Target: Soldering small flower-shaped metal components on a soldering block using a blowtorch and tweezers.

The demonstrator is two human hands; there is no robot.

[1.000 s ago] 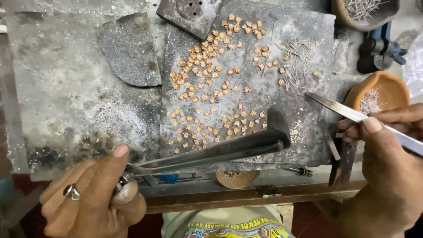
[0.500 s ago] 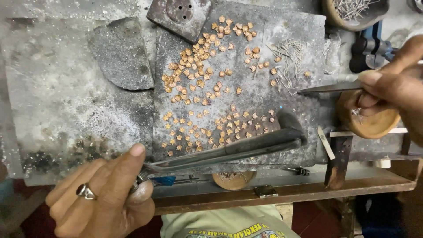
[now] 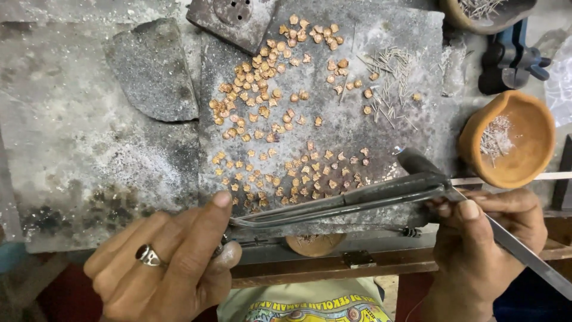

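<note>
My left hand (image 3: 170,262), with a ring on one finger, grips the near end of a long dark metal torch (image 3: 351,200) that lies across the front of a grey slab (image 3: 381,125). Its bent nozzle (image 3: 414,161) points at the slab's right side. Pinched in my right hand (image 3: 482,238) are steel tweezers (image 3: 518,247), with their tips beside the nozzle. Many small orange metal pieces (image 3: 268,101) lie spread over the slab, and a heap of thin wire bits (image 3: 390,74) lies at its upper right.
A clay bowl (image 3: 524,161) holding wire bits sits to the right. Another bowl (image 3: 476,15) is at the top right, beside a dark blue tool (image 3: 509,56). A flat stone piece (image 3: 152,71) lies on the left. A holed metal block (image 3: 232,18) sits at the top.
My right hand has come down from near the clay bowl to the torch nozzle at the slab's front right. The left hand keeps its hold on the torch.
</note>
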